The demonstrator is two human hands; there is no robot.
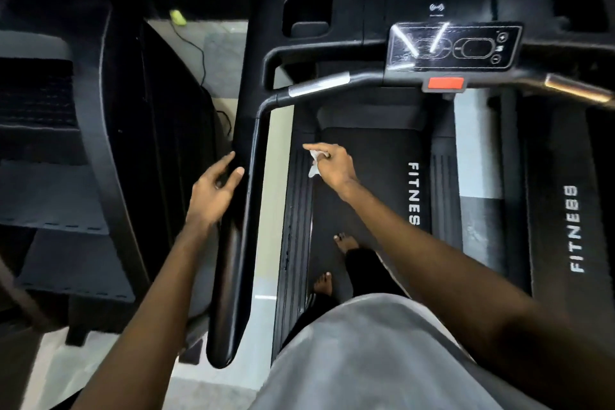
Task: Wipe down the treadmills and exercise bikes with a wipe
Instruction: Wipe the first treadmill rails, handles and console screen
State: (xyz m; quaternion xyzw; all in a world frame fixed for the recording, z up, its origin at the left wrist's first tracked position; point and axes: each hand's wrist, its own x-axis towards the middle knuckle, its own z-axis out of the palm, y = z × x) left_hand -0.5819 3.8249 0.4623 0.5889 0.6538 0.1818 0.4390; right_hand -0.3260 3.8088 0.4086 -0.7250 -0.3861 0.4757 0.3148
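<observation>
A pale gym floor (273, 176) shows in strips between dark machines, and a person stands barefoot on the black belt (362, 183) of a treadmill, one foot (346, 241) ahead of the other foot (323, 283).

The wipe (313, 164) is small, white and crumpled. It is bunched in the right hand (336, 166), whose lower fingers curl around it while the forefinger stretches forward. Hand and wipe hang over the front of the deck, where the ribbed side strip (296, 226) meets the belt. Whether the wipe touches the deck cannot be told.

The left hand (213, 190) is spread and holds nothing, its fingers (226, 161) loosely straight just beside the glossy black handrail (246, 226). This rail runs between the two hands.

Ahead, the console (452, 46) catches glare above a red tab (446, 83). A second treadmill (572, 226) marked FITNESS stands to the right, and a bulky dark machine (109, 143) to the left. A thin black cable (199, 56) trails across the floor from a yellow-green object (177, 17).
</observation>
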